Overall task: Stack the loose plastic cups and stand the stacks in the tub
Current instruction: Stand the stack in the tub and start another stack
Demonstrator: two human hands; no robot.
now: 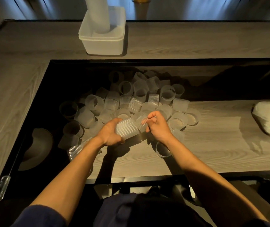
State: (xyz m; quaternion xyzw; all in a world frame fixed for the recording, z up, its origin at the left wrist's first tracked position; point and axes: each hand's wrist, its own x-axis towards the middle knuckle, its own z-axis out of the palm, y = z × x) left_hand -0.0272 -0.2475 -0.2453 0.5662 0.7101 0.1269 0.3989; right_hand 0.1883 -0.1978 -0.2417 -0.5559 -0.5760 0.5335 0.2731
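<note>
Gripping a short stack sideways round its ribbed wall, the left hand holds it while the right hand pinches a cup at its open end, just over the pile; the tub, well apart on the ledge, holds a tall stack. Cups look thin, light and springy, so a gentle hold on the ribs seems best. Blur hides whether the cup is seated, and the tall stack's top is cut off.
</note>
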